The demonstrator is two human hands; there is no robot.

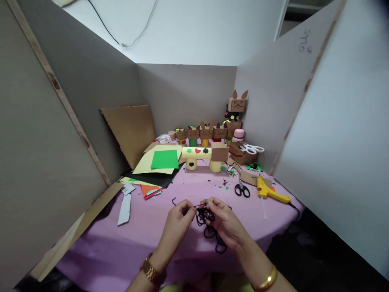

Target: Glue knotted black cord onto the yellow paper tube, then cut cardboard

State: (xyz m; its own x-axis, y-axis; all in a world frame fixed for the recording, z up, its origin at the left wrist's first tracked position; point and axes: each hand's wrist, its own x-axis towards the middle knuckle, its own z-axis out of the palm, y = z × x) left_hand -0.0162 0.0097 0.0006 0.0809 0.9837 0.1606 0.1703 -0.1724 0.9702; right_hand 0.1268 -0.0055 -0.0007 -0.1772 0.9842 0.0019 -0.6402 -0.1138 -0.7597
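Note:
A tangled black cord (205,217) hangs between my two hands, its loops dangling over the front of the table. My left hand (180,215) pinches one stretch of it between thumb and fingers, and a short loose end curls up beyond the knuckles. Thumb and forefinger of my right hand (223,219) grip another part, so a bit of cord runs straight from hand to hand. Most of the tangle lies against the right palm. Beyond the hands stands a yellow paper-tube animal (197,153) with a brown box head (219,151).
Black-handled scissors (242,190) and a yellow glue gun (272,190) lie on the right. Coloured paper sheets (164,159) are stacked at left, near leaning cardboard (130,132). Several box-headed figures (206,132) stand at the back. White scissors (252,149) rest on a carton. Partitions enclose the purple-covered table (146,243).

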